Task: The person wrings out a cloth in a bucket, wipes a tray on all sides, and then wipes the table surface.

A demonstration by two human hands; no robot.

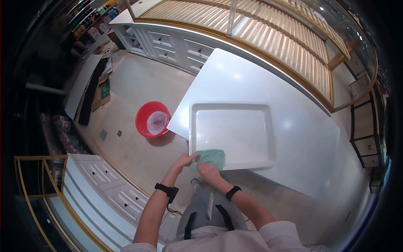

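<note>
A green cloth [214, 158] lies over the near left corner of a white rectangular tray [270, 134]. My left hand [184, 161] is at the cloth's left edge, its fingers closed on it. Just to the right, my right hand [208, 171] grips the near side of the same cloth. The tray rests on a white tabletop [302, 138], its near left corner reaching past the table's edge. No other object shows inside the tray.
A red bucket [142, 119] with foamy water stands on the floor left of the table. White drawer cabinets [168, 46] and a slatted display case [285, 42] line the far side. Another cabinet [113, 185] is at the near left. Flattened cardboard [100, 93] lies at the left.
</note>
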